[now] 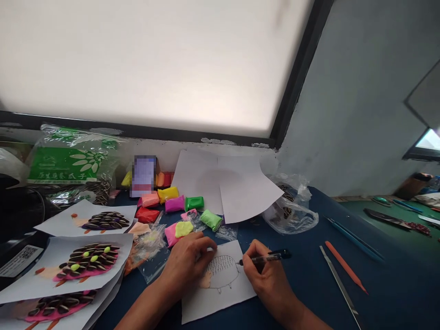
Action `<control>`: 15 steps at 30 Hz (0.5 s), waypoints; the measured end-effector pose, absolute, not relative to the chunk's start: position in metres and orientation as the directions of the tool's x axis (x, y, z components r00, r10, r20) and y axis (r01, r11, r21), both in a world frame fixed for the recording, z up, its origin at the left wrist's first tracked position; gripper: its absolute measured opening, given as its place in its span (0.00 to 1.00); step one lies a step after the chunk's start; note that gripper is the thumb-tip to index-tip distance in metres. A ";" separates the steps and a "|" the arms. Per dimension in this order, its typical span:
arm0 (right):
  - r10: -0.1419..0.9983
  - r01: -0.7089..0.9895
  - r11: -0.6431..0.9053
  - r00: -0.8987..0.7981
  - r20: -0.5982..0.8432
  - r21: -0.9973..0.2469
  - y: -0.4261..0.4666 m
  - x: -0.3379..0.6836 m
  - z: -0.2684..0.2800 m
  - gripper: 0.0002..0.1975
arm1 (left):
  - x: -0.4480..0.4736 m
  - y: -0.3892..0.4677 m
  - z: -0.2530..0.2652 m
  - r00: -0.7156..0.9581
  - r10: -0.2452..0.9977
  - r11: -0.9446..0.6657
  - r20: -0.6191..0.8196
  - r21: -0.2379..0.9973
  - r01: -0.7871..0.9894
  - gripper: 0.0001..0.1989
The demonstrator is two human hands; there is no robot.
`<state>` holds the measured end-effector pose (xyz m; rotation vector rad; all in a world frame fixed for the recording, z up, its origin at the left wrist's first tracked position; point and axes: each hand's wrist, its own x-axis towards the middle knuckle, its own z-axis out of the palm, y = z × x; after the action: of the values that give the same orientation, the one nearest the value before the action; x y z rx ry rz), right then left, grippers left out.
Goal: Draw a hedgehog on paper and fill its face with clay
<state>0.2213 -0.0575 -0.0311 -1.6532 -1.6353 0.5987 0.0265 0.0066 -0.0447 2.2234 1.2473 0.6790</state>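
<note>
A sheet of white paper (237, 293) lies in front of me with a line drawing of a rounded hedgehog-like animal (223, 273), short strokes filling its upper body. A flat peach-coloured patch of clay (205, 280) covers the animal's left end. My left hand (190, 256) rests on the paper's upper left side, fingers bent, a gap showing between thumb and forefinger. My right hand (264, 277) is closed around a black pen (266, 259), its tip at the right edge of the outline.
Several coloured clay packets (175, 203) lie behind the paper, beside a phone (143, 176) and blank sheets (247, 188). Finished seed hedgehog pictures (85, 261) are stacked left, below a seed bag (68, 160). Right are a plastic bag (292, 215), an orange tool (345, 266), a metal blade (338, 282) and tweezers (354, 236).
</note>
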 end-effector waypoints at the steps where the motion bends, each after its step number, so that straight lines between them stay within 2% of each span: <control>1: 0.983 0.651 0.067 0.087 0.162 -0.756 -0.057 0.221 -0.031 0.11 | 0.027 0.007 -0.045 0.455 0.871 -0.457 0.182 0.637 0.620 0.10; 15: 0.985 0.661 0.071 0.073 0.159 -0.747 -0.055 0.218 -0.030 0.12 | 0.026 0.007 -0.046 0.464 0.865 -0.466 0.188 0.641 0.610 0.11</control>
<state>0.2179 -0.0547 -0.0302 -1.6598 -1.6584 0.5927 0.0259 0.0069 -0.0457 2.2245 1.2266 0.6904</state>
